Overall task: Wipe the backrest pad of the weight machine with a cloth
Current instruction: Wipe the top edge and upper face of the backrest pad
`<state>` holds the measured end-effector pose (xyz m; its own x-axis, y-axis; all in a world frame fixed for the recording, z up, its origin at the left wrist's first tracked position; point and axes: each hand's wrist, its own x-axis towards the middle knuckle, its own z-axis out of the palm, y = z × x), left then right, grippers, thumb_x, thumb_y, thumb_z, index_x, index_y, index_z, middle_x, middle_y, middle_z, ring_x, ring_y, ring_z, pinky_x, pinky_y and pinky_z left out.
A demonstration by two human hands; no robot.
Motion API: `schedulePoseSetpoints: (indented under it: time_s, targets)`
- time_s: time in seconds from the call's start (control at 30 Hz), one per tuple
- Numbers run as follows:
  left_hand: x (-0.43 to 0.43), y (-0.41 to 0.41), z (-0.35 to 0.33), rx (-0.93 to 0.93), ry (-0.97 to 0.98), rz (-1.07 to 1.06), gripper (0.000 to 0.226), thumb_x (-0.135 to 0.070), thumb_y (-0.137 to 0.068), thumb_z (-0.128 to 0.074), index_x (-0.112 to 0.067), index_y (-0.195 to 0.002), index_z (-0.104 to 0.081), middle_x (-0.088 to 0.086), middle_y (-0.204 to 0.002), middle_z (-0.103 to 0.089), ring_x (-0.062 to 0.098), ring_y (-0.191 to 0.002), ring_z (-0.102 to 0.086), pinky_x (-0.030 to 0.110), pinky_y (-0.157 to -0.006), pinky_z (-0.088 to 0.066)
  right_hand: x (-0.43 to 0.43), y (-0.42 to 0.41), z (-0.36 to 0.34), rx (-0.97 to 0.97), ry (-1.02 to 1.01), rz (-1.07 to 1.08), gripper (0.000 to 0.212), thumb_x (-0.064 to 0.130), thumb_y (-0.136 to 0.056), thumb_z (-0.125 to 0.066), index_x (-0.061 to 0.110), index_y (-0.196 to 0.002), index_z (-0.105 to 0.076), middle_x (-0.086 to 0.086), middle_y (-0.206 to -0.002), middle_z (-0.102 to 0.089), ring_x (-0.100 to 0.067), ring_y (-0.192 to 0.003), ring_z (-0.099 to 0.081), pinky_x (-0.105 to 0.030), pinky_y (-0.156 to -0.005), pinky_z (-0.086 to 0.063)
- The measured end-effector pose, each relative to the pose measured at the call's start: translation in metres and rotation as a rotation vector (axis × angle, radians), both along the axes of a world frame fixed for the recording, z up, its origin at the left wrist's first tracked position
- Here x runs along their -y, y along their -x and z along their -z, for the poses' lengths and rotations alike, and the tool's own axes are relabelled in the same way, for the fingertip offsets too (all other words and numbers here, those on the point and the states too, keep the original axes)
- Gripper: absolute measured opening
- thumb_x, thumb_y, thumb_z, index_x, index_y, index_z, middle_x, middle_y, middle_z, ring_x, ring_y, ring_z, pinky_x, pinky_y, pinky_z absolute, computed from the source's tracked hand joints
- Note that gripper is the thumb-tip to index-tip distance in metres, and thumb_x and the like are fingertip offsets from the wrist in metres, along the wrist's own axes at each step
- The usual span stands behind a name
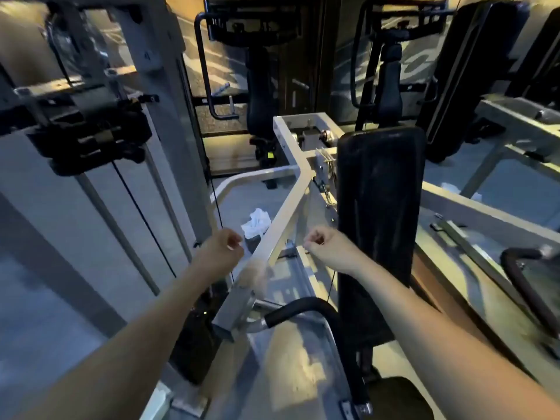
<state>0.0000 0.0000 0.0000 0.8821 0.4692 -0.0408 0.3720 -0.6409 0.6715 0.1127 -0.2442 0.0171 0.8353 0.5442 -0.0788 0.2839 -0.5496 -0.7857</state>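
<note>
Left grip and right grip both curl closed on nothing. Black backrest pad stands upright just beside the right grip. Steel frame bar runs between the hands. Crumpled white cloth lies beyond on the floor, so fetching it likely comes first.

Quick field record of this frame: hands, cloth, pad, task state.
left hand: fingers curled, holds nothing
right hand: fingers curled, holds nothing
cloth: white, crumpled, lying low beyond the frame bar, untouched
backrest pad: black, upright
task state: cloth not in hand, wiping not under way
</note>
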Motion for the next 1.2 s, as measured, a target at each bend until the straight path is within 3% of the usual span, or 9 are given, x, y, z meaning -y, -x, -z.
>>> schedulePoseSetpoints:
  time_s: [0.17, 0.3, 0.37, 0.57, 0.77, 0.93, 1.0, 1.07, 1.2]
  targets:
    - [0.011, 0.009, 0.057, -0.151, -0.075, -0.048, 0.014, -0.028, -0.088, -0.061, -0.016, -0.082, -0.058, 0.0, -0.074, -0.061, 0.015, -0.067, -0.058, 0.025, -0.052, -0.036, -0.037, 0.021, 0.06, -0.079, 0.133, -0.098, 0.011, 0.017, -0.095, -0.061, 0.026, -0.089, -0.063, 0.004, -0.096, -0.068, -0.016, -0.092, -0.063, -0.028, -0.084, -0.05]
    - [0.019, -0.004, 0.092, -0.119, -0.042, -0.137, 0.041, -0.049, -0.083, -0.055, -0.008, -0.081, -0.059, 0.01, -0.075, -0.063, 0.023, -0.063, -0.063, 0.025, -0.05, -0.043, -0.056, 0.031, 0.079, -0.079, 0.135, -0.1, 0.01, 0.011, -0.097, -0.059, 0.018, -0.097, -0.066, 0.0, -0.098, -0.063, -0.016, -0.092, -0.057, -0.003, -0.061, -0.036]
    - [0.009, -0.013, 0.119, -0.144, -0.04, -0.154, 0.041, -0.051, -0.077, -0.054, -0.01, -0.08, -0.06, 0.012, -0.082, -0.063, 0.024, -0.066, -0.063, 0.027, -0.057, -0.049, -0.057, 0.033, 0.082, -0.078, 0.123, -0.092, 0.014, 0.01, -0.098, -0.058, 0.012, -0.105, -0.069, 0.001, -0.099, -0.063, -0.014, -0.093, -0.056, 0.001, -0.062, -0.035]
    - [-0.007, -0.008, 0.109, -0.045, -0.022, -0.147, 0.021, -0.025, -0.087, -0.057, -0.019, -0.067, -0.063, 0.005, -0.072, -0.065, 0.026, -0.069, -0.066, 0.03, -0.058, -0.052, -0.042, 0.028, 0.07, -0.11, 0.061, -0.006, 0.014, 0.014, -0.098, -0.059, 0.025, -0.092, -0.067, 0.02, -0.088, -0.06, -0.006, -0.085, -0.058, -0.015, -0.071, -0.042]
    - [0.014, 0.008, 0.053, 0.139, 0.186, 0.069, 0.016, -0.024, -0.099, -0.054, -0.013, -0.091, -0.062, 0.002, -0.083, -0.064, 0.012, -0.073, -0.06, 0.013, -0.058, -0.04, -0.041, 0.029, 0.066, -0.13, -0.106, 0.059, 0.019, 0.021, -0.096, -0.066, 0.02, -0.115, -0.067, 0.011, -0.099, -0.058, -0.004, -0.085, -0.056, -0.023, -0.081, -0.045]
    - [0.041, 0.008, 0.029, 0.099, 0.504, 0.306, 0.019, -0.019, -0.103, -0.049, -0.019, -0.094, -0.066, -0.01, -0.075, -0.063, 0.004, -0.07, -0.061, 0.015, -0.057, -0.048, -0.02, 0.033, 0.068, -0.156, -0.154, 0.051, 0.034, 0.031, -0.092, -0.075, 0.032, -0.125, -0.064, -0.001, -0.128, -0.05, -0.012, -0.115, -0.055, -0.028, -0.105, -0.045]
    - [0.056, 0.002, 0.031, 0.085, 0.525, 0.325, 0.018, -0.019, -0.103, -0.05, -0.019, -0.094, -0.066, -0.008, -0.079, -0.065, 0.007, -0.073, -0.063, 0.013, -0.056, -0.048, -0.002, 0.036, 0.07, -0.153, -0.192, 0.081, 0.017, 0.023, -0.092, -0.074, 0.011, -0.103, -0.068, -0.009, -0.112, -0.058, -0.015, -0.103, -0.059, -0.031, -0.096, -0.049]
    - [0.072, -0.004, 0.043, 0.072, 0.459, 0.329, 0.013, -0.027, -0.101, -0.055, -0.024, -0.099, -0.068, -0.009, -0.088, -0.069, 0.006, -0.08, -0.065, 0.015, -0.061, -0.052, 0.02, 0.042, 0.071, -0.172, -0.23, 0.118, 0.01, 0.014, -0.094, -0.07, 0.008, -0.09, -0.064, -0.002, -0.088, -0.06, -0.011, -0.08, -0.059, -0.024, -0.078, -0.048]
    - [0.109, -0.021, 0.069, 0.02, 0.508, 0.217, 0.01, -0.028, -0.091, -0.065, -0.033, -0.1, -0.066, -0.004, -0.095, -0.071, 0.018, -0.091, -0.07, 0.048, -0.091, -0.057, 0.074, 0.038, 0.083, -0.187, -0.243, 0.224, 0.015, 0.015, -0.096, -0.066, 0.01, -0.085, -0.058, 0.005, -0.067, -0.054, -0.006, -0.06, -0.052, -0.019, -0.059, -0.043]
